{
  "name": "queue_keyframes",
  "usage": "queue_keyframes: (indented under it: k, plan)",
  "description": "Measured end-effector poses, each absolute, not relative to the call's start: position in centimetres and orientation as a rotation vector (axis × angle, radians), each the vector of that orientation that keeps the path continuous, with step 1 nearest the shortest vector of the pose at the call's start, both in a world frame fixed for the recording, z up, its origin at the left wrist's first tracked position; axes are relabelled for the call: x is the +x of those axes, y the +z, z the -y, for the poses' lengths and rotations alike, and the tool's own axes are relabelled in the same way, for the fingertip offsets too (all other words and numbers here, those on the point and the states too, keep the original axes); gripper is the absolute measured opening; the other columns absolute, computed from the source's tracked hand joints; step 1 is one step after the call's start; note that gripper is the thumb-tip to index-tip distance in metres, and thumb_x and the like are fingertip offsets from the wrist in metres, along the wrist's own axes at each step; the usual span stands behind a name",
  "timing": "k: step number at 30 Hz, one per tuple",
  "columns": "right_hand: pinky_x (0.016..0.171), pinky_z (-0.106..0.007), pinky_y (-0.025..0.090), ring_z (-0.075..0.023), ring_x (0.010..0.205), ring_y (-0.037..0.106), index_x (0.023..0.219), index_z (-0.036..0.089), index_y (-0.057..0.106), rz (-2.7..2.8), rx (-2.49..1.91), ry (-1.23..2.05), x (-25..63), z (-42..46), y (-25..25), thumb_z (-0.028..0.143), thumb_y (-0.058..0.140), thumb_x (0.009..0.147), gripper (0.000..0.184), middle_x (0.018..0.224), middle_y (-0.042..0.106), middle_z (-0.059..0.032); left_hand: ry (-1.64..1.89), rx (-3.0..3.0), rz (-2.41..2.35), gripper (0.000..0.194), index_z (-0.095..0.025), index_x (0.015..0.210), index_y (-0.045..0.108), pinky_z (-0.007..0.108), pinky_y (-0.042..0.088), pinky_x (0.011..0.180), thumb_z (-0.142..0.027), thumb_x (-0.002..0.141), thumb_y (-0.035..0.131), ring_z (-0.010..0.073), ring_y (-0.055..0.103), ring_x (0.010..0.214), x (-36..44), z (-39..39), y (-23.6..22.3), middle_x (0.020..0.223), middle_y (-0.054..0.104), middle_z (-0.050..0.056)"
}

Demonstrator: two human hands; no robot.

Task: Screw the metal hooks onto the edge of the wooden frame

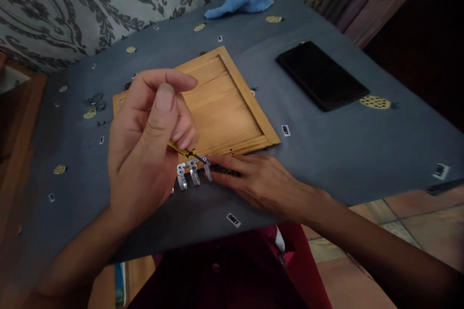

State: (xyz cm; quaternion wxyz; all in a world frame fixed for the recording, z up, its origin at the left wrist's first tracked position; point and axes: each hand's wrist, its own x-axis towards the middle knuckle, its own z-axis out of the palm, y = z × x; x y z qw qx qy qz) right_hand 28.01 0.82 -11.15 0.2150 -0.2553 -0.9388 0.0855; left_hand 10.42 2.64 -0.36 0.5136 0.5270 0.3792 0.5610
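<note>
My left hand [145, 147] is closed around a small yellow-handled screwdriver [183, 152], whose dark tip points down at a silver metal hook rack [190, 174] with three hooks. The rack lies at the near edge of a square wooden frame panel [221, 101] on the grey cloth. My right hand [253, 181] lies flat beside the rack, fingertips pressing its right end and the panel's near edge. Most of the screwdriver's handle is hidden inside my left fist.
The table is covered with a grey pineapple-print cloth [344, 145]. A black phone [321, 75] lies at the right, a blue rag [242, 0] at the far edge, and some small dark hardware [94, 101] left of the panel. Patterned fabric hangs behind.
</note>
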Motion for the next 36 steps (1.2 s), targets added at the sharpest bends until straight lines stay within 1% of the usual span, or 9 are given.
queue_keyframes:
  k: [3,6,12,16,19,26,29,32,36]
  plan:
    - [0.064,-0.034,0.053,-0.0202,0.082,0.067,0.126,0.02,0.061,2.63,-0.714,0.219,28.0,-0.7,-11.1,0.011,0.05,0.088,0.04,0.142,0.055,-0.0084,1.236,1.236,-0.812,0.029,-0.019,0.084,0.062,0.021,0.018,0.039,-0.029,0.101,0.04,0.006,0.016,0.038,10.2,-3.5,0.0,0.046,0.021,-0.008]
    - [0.064,-0.033,0.053,-0.0191,0.082,0.066,0.127,0.021,0.06,2.64,-0.719,0.206,28.0,-0.7,-11.0,0.012,0.053,0.087,0.042,0.141,0.056,-0.0075,0.992,1.278,-0.695,0.036,-0.019,0.082,0.063,0.02,0.015,0.036,-0.044,0.099,0.043,0.0047,0.012,0.032,10.0,-4.0,0.3,0.041,0.017,-0.01]
    - [0.067,-0.034,0.054,-0.0199,0.087,0.067,0.126,0.021,0.061,2.65,-0.729,0.232,28.0,-0.9,-10.9,0.014,0.055,0.088,0.039,0.143,0.054,-0.0071,1.177,1.284,-0.869,0.031,-0.018,0.081,0.066,0.027,0.032,0.049,-0.032,0.099,0.045,0.01,0.036,0.048,10.7,-3.3,-0.6,0.054,0.041,-0.002]
    - [0.063,-0.033,0.054,-0.0198,0.084,0.067,0.124,0.02,0.062,2.638,-0.722,0.225,27.9,-0.8,-11.0,0.012,0.054,0.087,0.038,0.14,0.057,-0.0079,1.05,1.285,-0.761,0.024,-0.02,0.087,0.065,0.024,0.021,0.045,-0.026,0.098,0.045,0.0073,0.021,0.041,10.2,-3.4,-0.7,0.047,0.023,-0.007]
    - [0.063,-0.032,0.054,-0.0192,0.082,0.067,0.12,0.02,0.064,2.599,-0.713,0.202,27.9,-0.9,-11.1,0.012,0.054,0.088,0.034,0.136,0.06,-0.0077,0.786,1.345,-0.527,0.028,-0.02,0.094,0.066,0.022,0.018,0.042,-0.04,0.099,0.046,0.0062,0.017,0.038,9.4,-4.0,-0.9,0.045,0.018,-0.009]
    - [0.072,-0.035,0.057,-0.0209,0.094,0.067,0.125,0.021,0.062,2.605,-0.707,0.203,28.0,-0.8,-11.4,0.013,0.049,0.093,0.036,0.141,0.056,-0.007,1.169,1.417,-0.843,0.025,-0.019,0.086,0.067,0.028,0.038,0.059,-0.033,0.096,0.051,0.0116,0.044,0.059,9.8,-3.4,-1.4,0.063,0.047,0.0]
    - [0.069,-0.034,0.057,-0.0196,0.089,0.068,0.124,0.02,0.063,2.603,-0.715,0.194,27.9,-0.8,-11.3,0.012,0.048,0.093,0.035,0.14,0.058,-0.0082,1.278,1.324,-0.831,0.02,-0.019,0.083,0.064,0.025,0.028,0.048,-0.025,0.096,0.05,0.0092,0.03,0.047,10.1,-3.1,-1.0,0.054,0.032,-0.005]
    - [0.068,-0.035,0.058,-0.02,0.087,0.069,0.121,0.019,0.064,2.593,-0.705,0.201,27.9,-0.8,-11.0,0.011,0.047,0.092,0.035,0.139,0.058,-0.0084,1.106,1.328,-0.698,0.019,-0.02,0.086,0.064,0.024,0.016,0.042,-0.024,0.097,0.049,0.0064,0.016,0.039,9.7,-3.4,-0.6,0.047,0.022,-0.008]
    - [0.072,-0.035,0.058,-0.021,0.093,0.069,0.12,0.019,0.065,2.57,-0.695,0.221,27.9,-0.8,-10.8,0.01,0.048,0.092,0.035,0.137,0.06,-0.0084,0.847,1.392,-0.537,0.02,-0.02,0.091,0.066,0.024,0.017,0.042,-0.031,0.097,0.051,0.0053,0.022,0.039,9.2,-3.5,-0.6,0.049,0.028,-0.008]
